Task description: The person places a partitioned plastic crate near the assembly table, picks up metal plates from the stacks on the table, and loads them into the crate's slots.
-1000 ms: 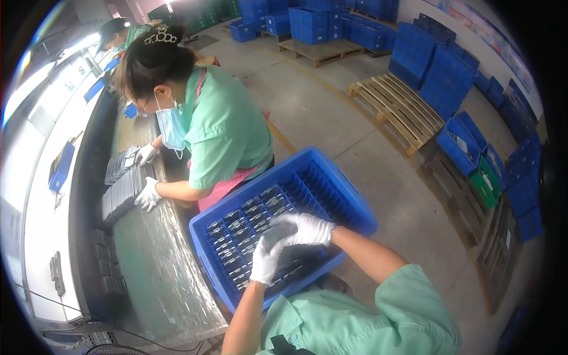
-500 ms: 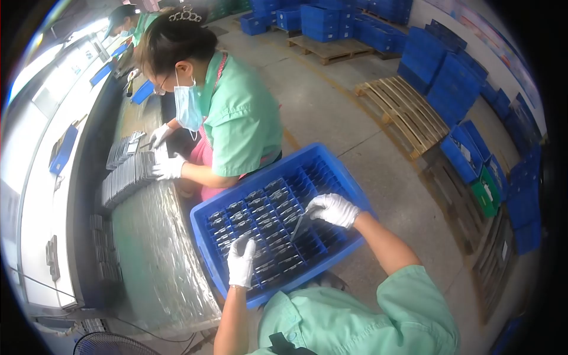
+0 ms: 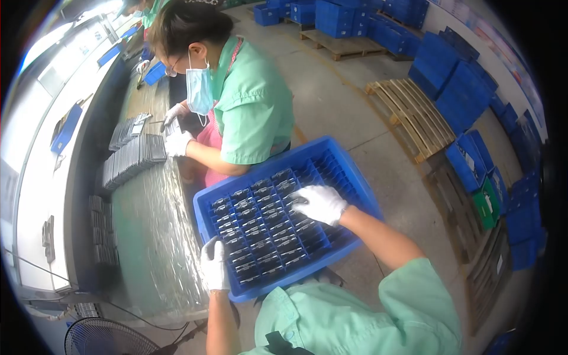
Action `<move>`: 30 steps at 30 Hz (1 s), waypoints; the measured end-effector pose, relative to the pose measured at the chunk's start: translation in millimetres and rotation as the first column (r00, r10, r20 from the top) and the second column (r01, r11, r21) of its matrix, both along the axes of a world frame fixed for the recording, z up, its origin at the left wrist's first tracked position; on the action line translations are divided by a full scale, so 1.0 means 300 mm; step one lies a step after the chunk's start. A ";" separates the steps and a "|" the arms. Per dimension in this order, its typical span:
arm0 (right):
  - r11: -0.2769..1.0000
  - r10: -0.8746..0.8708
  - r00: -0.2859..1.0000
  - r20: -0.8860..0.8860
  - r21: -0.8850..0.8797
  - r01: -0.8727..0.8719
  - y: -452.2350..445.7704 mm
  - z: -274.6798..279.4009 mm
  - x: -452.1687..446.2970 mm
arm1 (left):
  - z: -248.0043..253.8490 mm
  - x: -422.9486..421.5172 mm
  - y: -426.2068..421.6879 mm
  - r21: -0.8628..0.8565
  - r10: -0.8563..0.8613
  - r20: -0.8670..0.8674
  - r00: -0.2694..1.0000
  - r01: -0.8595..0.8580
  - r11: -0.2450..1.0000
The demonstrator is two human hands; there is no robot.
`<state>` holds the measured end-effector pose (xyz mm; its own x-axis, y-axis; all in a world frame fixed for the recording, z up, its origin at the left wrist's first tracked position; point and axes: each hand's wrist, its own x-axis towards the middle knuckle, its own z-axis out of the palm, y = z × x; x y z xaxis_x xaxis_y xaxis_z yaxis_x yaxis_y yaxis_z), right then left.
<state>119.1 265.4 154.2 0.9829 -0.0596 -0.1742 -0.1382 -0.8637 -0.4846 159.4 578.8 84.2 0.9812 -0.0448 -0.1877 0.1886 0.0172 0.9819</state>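
Note:
A large blue crate (image 3: 204, 220) with thin dividers stands before me, holding rows of small black-and-silver parts (image 3: 269, 213). My left hand (image 3: 214, 267), in a white glove, is at the crate's near left rim, its thumb apart from the loosely bent fingers and nothing visible between them. Over the upper middle of the crate is my right hand (image 3: 322, 204), also gloved. Its bent fingertips reach down among the parts, and whatever they pinch is hidden in the slots.
A co-worker (image 3: 254, 112) in a green shirt handles flat pieces at the bench (image 3: 157, 248) on my left. Stacked grey plates (image 3: 135, 158) stand there. A fan (image 3: 109, 338) is at lower left. Wooden pallets (image 3: 411, 112) and blue bins (image 3: 452, 77) line the right.
My left hand has moved left from over the parts to the rim. My right hand has lowered into the crate; the thin flat part it held is no longer visible. The view has shifted slightly.

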 end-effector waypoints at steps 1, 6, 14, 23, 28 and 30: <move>0.989 0.142 0.989 0.032 -0.042 -0.140 0.015 0.008 0.034 | -0.015 0.002 0.023 -0.015 0.035 -0.006 0.999 -0.035 0.999; 0.666 0.739 0.665 0.112 -0.276 -0.694 0.263 0.116 0.270 | -0.052 0.015 0.191 0.120 0.193 0.058 0.979 -0.199 0.973; 0.193 0.975 0.220 0.000 -0.480 -0.856 1.024 0.255 0.376 | -0.073 -0.074 0.393 -0.039 0.362 -0.083 0.928 -0.366 0.930; 0.039 0.999 0.017 0.050 -0.507 -0.861 1.482 0.171 0.354 | -0.055 -0.115 0.639 -0.055 0.573 -0.119 0.811 -0.581 0.812; -0.004 0.996 -0.046 0.080 -0.456 -0.890 1.615 0.122 0.358 | -0.010 -0.062 0.826 -0.101 0.678 -0.075 0.731 -0.682 0.724; -0.024 0.996 -0.059 0.062 -0.453 -0.891 1.611 0.097 0.375 | -0.011 0.037 0.877 -0.177 0.717 -0.074 0.693 -0.717 0.674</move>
